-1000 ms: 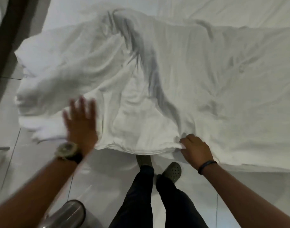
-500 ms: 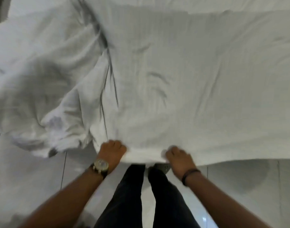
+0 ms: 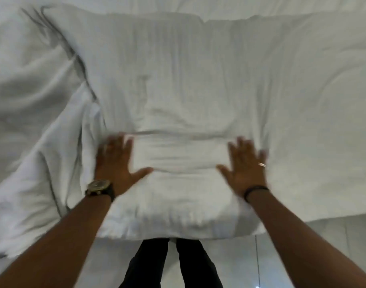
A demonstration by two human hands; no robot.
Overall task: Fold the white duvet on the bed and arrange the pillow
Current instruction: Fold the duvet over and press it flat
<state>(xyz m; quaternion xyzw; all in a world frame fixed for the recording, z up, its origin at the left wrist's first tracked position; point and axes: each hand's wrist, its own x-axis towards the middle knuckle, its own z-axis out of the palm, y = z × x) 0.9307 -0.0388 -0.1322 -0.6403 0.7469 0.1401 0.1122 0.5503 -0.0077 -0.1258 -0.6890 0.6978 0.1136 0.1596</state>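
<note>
The white duvet [image 3: 178, 84] lies spread over the bed and fills most of the head view, with a folded layer near the front edge. A bunched part hangs down at the left. My left hand [image 3: 117, 163], with a watch on its wrist, presses flat on the duvet with fingers spread. My right hand [image 3: 245, 163], with a ring and a dark wristband, presses flat on it about a forearm's length to the right. Both hands are blurred by motion. No pillow is in view.
The duvet's front edge [image 3: 178, 231] overhangs the bed just above my dark trouser legs [image 3: 173, 265]. Pale tiled floor [image 3: 302, 246] shows below the bed at the right and centre. The bunched duvet [image 3: 28, 142] drapes low at the left.
Both hands let go of the duvet's front edge and moved forward onto its top, now flat with fingers spread. The view has moved closer over the bed.
</note>
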